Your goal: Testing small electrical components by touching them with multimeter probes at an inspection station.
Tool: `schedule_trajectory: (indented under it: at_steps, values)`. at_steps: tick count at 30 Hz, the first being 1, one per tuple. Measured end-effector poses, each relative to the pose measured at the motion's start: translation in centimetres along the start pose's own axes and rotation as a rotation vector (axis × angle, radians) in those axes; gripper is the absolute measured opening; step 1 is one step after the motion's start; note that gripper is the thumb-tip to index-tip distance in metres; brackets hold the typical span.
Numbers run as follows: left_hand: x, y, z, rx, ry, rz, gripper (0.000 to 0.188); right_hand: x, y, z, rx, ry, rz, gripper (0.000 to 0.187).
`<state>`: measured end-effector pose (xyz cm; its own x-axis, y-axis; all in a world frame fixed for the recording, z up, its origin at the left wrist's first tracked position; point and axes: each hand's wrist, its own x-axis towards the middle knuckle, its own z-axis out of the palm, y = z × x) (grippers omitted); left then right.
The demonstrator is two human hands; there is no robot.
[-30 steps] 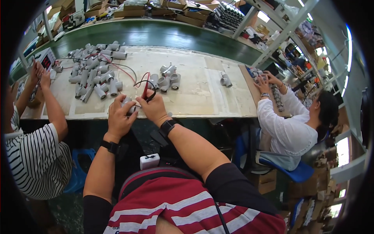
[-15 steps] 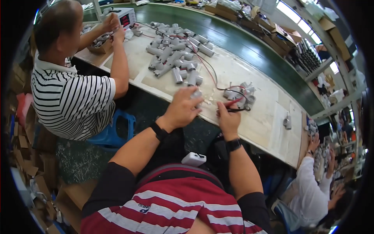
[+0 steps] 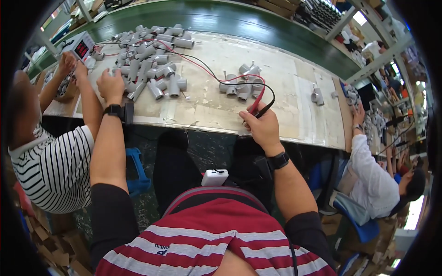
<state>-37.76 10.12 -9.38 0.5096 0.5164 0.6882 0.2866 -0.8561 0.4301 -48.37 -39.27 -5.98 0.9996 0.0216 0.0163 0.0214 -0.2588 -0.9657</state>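
Note:
My right hand (image 3: 264, 129) is closed around a pair of test probes, the red probe (image 3: 256, 104) and the black probe (image 3: 265, 109), above the table's near edge. Their tips are hard to make out. My left hand (image 3: 111, 87) reaches to the left edge of a large pile of grey T-shaped cylindrical pieces (image 3: 147, 64); its fingers are apart, with nothing visible between them. Beyond my right hand lies a smaller cluster of the same grey pieces (image 3: 244, 83). The red and black leads (image 3: 195, 62) run across the table from the probes toward the pile.
A white box with a red display (image 3: 78, 47) stands at the far left. A co-worker in a striped shirt (image 3: 55, 165) sits close on my left, arms near my left hand. One grey piece (image 3: 316, 96) lies to the right, where a person in white (image 3: 370, 175) works.
My left hand has moved left from the table's front edge to the large pile, and the small piece in it no longer shows. My right hand still grips both probes. The view has turned right.

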Motion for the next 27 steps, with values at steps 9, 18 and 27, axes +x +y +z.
schedule_trajectory:
  at_steps: [9, 18, 27]
  values:
    - [-19.4, 21.9, -13.9, -1.145, -0.908, 0.118, 0.028, -0.9, -1.7, 3.3, 0.018, -0.239, -0.174, 0.013]
    - [-19.0, 21.1, -11.3, -1.005, -0.95, 0.144, 0.029, 0.4, -3.0, 2.6, -0.223, -0.214, -0.297, 0.014]
    - [-20.4, 18.9, -7.1, -1.133, -0.829, -0.229, 0.016, 9.8, -6.7, 3.4, -0.91, -0.364, -0.621, 0.029]
